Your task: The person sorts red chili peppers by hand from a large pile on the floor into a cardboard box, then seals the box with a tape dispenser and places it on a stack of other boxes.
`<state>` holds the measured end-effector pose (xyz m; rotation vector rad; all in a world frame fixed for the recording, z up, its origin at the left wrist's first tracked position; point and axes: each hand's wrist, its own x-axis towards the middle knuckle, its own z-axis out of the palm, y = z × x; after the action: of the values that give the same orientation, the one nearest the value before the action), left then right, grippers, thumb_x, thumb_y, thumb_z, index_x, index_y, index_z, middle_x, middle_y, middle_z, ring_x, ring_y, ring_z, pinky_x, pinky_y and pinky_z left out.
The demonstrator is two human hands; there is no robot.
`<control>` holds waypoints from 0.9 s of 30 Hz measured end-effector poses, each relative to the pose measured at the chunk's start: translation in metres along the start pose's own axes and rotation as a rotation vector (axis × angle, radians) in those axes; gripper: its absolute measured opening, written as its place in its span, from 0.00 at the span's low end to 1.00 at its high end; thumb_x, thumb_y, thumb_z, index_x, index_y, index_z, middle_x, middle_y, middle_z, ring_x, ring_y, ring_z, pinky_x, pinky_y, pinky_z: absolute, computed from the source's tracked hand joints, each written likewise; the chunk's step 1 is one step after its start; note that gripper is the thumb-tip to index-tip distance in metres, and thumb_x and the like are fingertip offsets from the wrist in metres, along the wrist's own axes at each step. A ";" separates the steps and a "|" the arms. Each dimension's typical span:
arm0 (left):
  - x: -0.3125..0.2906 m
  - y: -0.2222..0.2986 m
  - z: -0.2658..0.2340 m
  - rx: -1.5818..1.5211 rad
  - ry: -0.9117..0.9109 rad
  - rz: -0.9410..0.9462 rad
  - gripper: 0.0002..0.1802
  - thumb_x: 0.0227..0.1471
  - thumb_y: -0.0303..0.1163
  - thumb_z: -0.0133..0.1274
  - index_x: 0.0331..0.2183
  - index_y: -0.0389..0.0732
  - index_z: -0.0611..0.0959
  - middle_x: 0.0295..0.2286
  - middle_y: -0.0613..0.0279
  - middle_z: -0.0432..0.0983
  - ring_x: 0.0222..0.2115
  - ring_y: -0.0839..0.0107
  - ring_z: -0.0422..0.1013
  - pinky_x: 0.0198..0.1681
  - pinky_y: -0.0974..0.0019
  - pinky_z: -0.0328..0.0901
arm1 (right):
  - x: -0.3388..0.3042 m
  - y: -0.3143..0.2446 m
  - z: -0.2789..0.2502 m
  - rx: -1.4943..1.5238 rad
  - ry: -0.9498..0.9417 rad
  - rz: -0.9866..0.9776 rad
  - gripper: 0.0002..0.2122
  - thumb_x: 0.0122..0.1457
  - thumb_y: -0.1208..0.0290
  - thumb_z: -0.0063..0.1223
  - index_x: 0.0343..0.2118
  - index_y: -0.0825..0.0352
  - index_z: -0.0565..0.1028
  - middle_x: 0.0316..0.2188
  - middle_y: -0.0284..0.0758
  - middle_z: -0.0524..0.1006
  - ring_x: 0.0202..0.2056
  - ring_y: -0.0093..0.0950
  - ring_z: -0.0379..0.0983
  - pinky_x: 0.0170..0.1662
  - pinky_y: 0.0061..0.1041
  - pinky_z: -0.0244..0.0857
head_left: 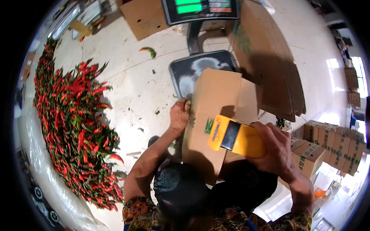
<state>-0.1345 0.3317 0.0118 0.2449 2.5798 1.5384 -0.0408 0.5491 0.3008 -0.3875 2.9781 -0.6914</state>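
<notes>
A tan cardboard box (210,96) with green print stands in front of me, between my knees, its far end overlapping the platform of the scale. My left hand (180,114) is closed at the box's left side, its fingertips hidden behind the edge. In my right hand (273,148) is a bulky yellow hand tool (246,138) with a black panel, like a carton stapler, though its exact kind is unclear. The tool sits over the right part of the box. Whether it touches the cardboard cannot be seen.
Beyond the box is a platform scale (181,71) with a lit display (189,8). Flattened cartons (269,57) lean at its right. Red and green chili peppers (79,127) lie heaped along the left. Printed boxes (335,144) are stacked at right; an open carton (143,17) stands behind.
</notes>
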 end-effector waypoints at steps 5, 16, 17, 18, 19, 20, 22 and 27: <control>0.057 0.142 -0.053 -0.111 0.058 0.409 0.24 0.54 0.43 0.53 0.46 0.36 0.76 0.44 0.44 0.71 0.46 0.48 0.68 0.48 0.54 0.62 | -0.011 0.010 0.004 -0.018 0.023 0.006 0.30 0.36 0.70 0.69 0.46 0.67 0.69 0.26 0.36 0.71 0.26 0.35 0.74 0.28 0.32 0.71; 0.071 0.190 -0.029 0.536 -0.298 0.754 0.37 0.51 0.57 0.52 0.53 0.38 0.72 0.41 0.53 0.72 0.43 0.58 0.66 0.50 0.56 0.56 | -0.012 0.009 0.009 0.027 0.134 -0.031 0.26 0.38 0.62 0.68 0.42 0.66 0.71 0.24 0.36 0.70 0.23 0.35 0.74 0.24 0.33 0.68; 0.071 0.188 -0.026 0.541 -0.287 0.787 0.36 0.51 0.56 0.52 0.52 0.39 0.73 0.40 0.55 0.72 0.42 0.59 0.67 0.49 0.57 0.56 | -0.013 0.009 0.010 0.026 0.147 -0.036 0.26 0.38 0.62 0.68 0.41 0.66 0.71 0.24 0.37 0.70 0.23 0.35 0.74 0.23 0.32 0.68; 0.073 0.187 -0.023 0.570 -0.253 0.817 0.35 0.50 0.55 0.53 0.52 0.40 0.73 0.40 0.56 0.72 0.42 0.59 0.67 0.48 0.57 0.57 | -0.013 0.010 0.010 0.025 0.158 -0.041 0.26 0.38 0.63 0.68 0.41 0.66 0.71 0.24 0.37 0.70 0.23 0.35 0.73 0.23 0.32 0.68; 0.076 0.186 -0.019 0.597 -0.219 0.847 0.34 0.50 0.54 0.53 0.52 0.41 0.74 0.39 0.57 0.72 0.42 0.60 0.67 0.47 0.57 0.57 | -0.012 0.011 0.010 0.023 0.170 -0.045 0.26 0.37 0.63 0.68 0.40 0.66 0.71 0.23 0.37 0.70 0.22 0.35 0.73 0.23 0.32 0.68; 0.076 0.181 -0.017 0.631 -0.197 0.864 0.32 0.50 0.53 0.54 0.52 0.43 0.74 0.39 0.58 0.72 0.41 0.60 0.67 0.46 0.57 0.58 | -0.010 0.012 0.011 0.012 0.173 -0.054 0.25 0.37 0.63 0.69 0.39 0.66 0.71 0.23 0.37 0.70 0.22 0.35 0.73 0.22 0.32 0.67; 0.074 0.187 -0.019 0.665 -0.187 0.870 0.29 0.50 0.50 0.54 0.51 0.46 0.76 0.37 0.60 0.73 0.40 0.61 0.68 0.44 0.58 0.58 | -0.010 0.011 0.008 0.007 0.156 -0.050 0.25 0.37 0.63 0.69 0.38 0.66 0.70 0.23 0.37 0.70 0.21 0.34 0.73 0.22 0.32 0.67; 0.080 0.174 -0.018 0.721 -0.187 0.901 0.26 0.54 0.52 0.51 0.52 0.53 0.76 0.37 0.62 0.73 0.39 0.63 0.68 0.43 0.59 0.59 | -0.004 0.013 0.010 -0.026 0.086 -0.030 0.24 0.40 0.61 0.68 0.38 0.65 0.68 0.23 0.41 0.73 0.23 0.39 0.76 0.23 0.36 0.67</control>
<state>-0.2040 0.4137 0.1714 1.6896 2.8726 0.5231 -0.0391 0.5569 0.2856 -0.4145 3.0716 -0.6895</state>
